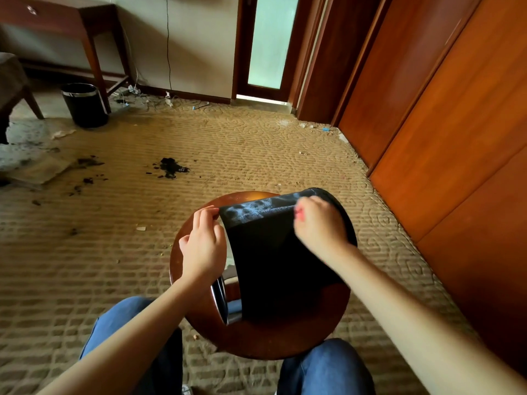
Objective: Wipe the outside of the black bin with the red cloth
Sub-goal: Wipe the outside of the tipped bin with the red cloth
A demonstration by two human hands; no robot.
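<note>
The black bin is laid sideways on the stool, mouth towards 7 o'clock, base towards 1; its base edge is pinched by the left hand, the red cloth clutched in the right hand

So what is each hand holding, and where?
Left hand grips the black bin by its base edge; right hand holds the red cloth, bunched up.

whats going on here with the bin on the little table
A person sits with a black bin lying on its side on a round wooden table, its open end toward them. Their left hand grips the bin's far edge, and the right hand holds a bunched red cloth against the bin near a grey dusty patch. With dust showing, wiping isn't finished.
</note>
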